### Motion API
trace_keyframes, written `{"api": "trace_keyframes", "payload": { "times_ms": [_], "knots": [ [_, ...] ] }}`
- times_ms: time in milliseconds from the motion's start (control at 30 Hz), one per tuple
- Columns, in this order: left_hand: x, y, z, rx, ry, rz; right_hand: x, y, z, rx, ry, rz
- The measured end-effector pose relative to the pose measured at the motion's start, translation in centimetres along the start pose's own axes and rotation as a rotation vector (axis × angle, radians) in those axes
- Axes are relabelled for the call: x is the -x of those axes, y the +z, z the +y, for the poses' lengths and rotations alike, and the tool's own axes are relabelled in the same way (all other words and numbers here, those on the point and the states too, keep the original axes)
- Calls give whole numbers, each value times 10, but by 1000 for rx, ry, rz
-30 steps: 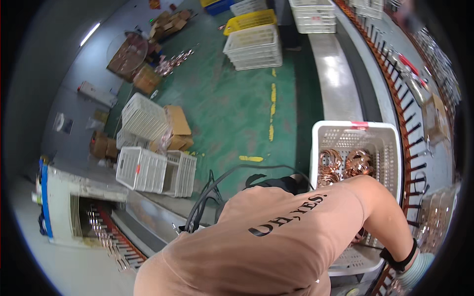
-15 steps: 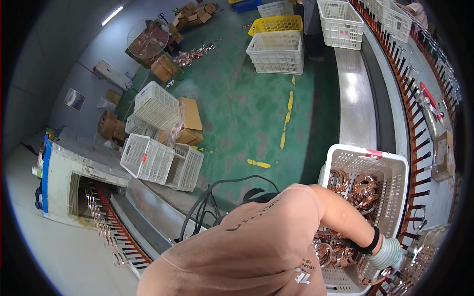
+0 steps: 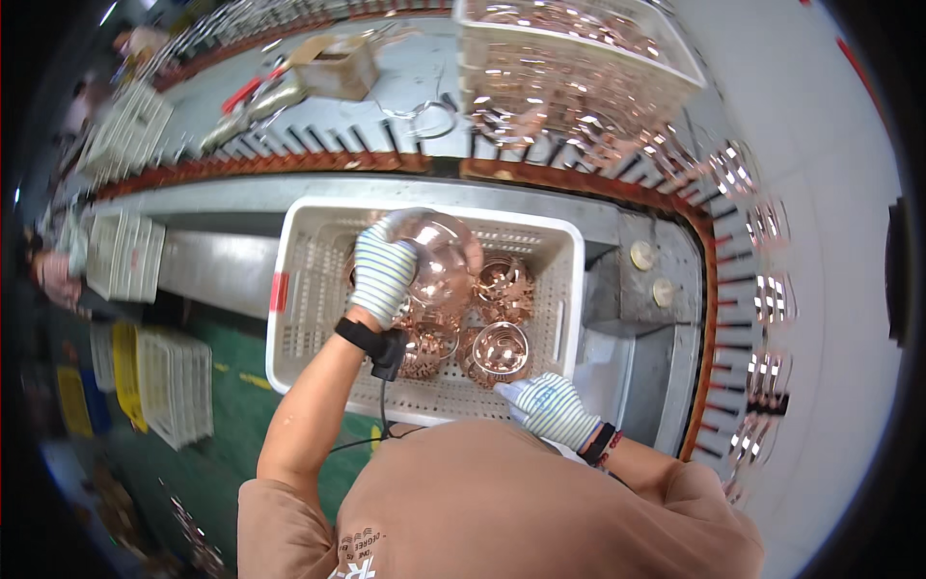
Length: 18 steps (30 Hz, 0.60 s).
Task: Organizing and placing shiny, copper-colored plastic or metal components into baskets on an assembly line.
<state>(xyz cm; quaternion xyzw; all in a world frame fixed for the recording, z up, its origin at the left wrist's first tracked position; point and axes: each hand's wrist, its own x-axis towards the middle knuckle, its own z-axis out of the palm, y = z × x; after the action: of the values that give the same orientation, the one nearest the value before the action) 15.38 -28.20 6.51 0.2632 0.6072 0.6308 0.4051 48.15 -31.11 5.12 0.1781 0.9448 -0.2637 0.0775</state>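
Observation:
A white perforated plastic basket [image 3: 424,410] stands before me, holding several shiny copper-coloured ring-shaped pieces [image 3: 503,280]. My left hand [image 3: 384,270], in a striped knitted glove, is closed on the edge of a large round copper-coloured piece [image 3: 444,259] over the basket's middle. Motion blurs that piece's outline. At the near right rim, my right hand [image 3: 555,409], gloved alike, stretches its fingers toward a round stack of copper rings [image 3: 501,348]. Its fingertips lie close to the stack; I cannot tell whether they touch.
Beyond the basket runs a red-brown conveyor rail [image 3: 357,164] with dark pegs, curving down the right side with shiny rings hanging. Another full white basket [image 3: 579,72] stands behind it, beside a cardboard box [image 3: 335,68]. White crates [image 3: 174,386] stand on the green floor at left.
My view has swung right, bringing the basket to the centre. My left hand has moved from the basket's edge by the rail to over its middle. My right hand has come into view.

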Motion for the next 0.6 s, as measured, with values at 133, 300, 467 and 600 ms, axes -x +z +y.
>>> {"api": "trace_keyframes", "payload": {
  "times_ms": [133, 300, 467, 600],
  "knots": [
    [-57, 36, 31, -193, 148, -11, 17, 9, 1, -1, 85, 208],
    [-162, 53, 79, 4, 76, -15, 33, 8, -16, -232, 285, 416],
    [-255, 23, 102, -312, -269, -380, -20, -77, 46, -845, 524, 1040],
    [-306, -30, 92, -431, -342, -215, -75, -167, 89, -1473, 415, 1096]
  ]
}}
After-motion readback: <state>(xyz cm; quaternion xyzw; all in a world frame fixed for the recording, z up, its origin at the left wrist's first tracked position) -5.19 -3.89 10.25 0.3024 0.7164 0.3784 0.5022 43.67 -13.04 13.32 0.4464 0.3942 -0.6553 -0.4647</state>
